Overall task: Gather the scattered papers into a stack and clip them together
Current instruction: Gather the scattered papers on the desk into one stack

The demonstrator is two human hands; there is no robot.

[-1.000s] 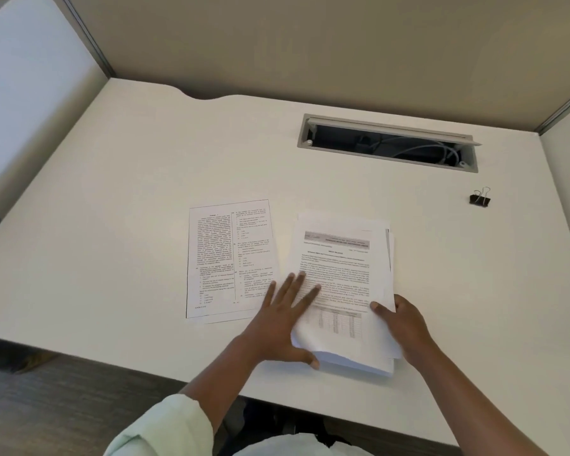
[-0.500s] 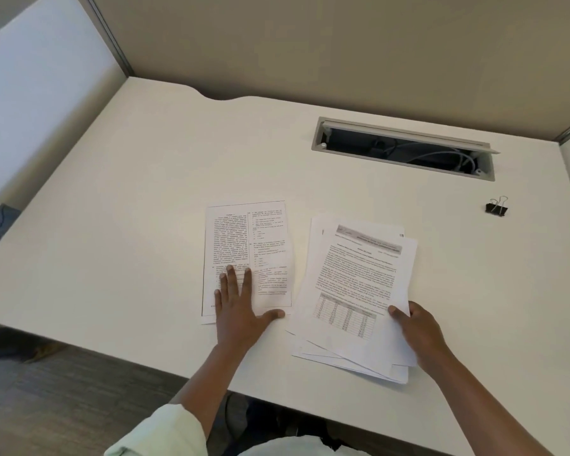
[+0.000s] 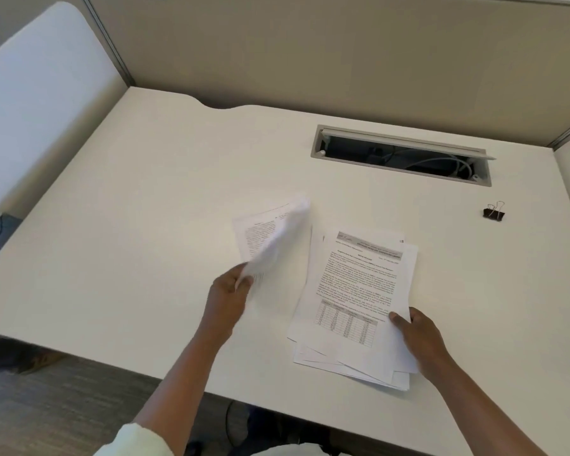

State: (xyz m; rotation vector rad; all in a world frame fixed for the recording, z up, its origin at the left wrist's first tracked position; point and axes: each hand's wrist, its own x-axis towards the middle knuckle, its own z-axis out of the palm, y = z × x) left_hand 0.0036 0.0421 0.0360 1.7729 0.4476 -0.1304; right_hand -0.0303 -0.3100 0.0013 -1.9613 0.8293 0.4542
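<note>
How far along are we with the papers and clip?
Most sheets already lie in an uneven pile, gripped at its edge by the right hand. The left hand holds the loose sheets, lifted off the desk. Left to do: add them, square the pile, then fetch the binder clip, untouched far right.

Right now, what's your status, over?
Left grip holds curled printed sheets, lifted. Right grip holds fanned white paper stack. Black metal binder clip untouched. Nothing between sheets and stack.
</note>
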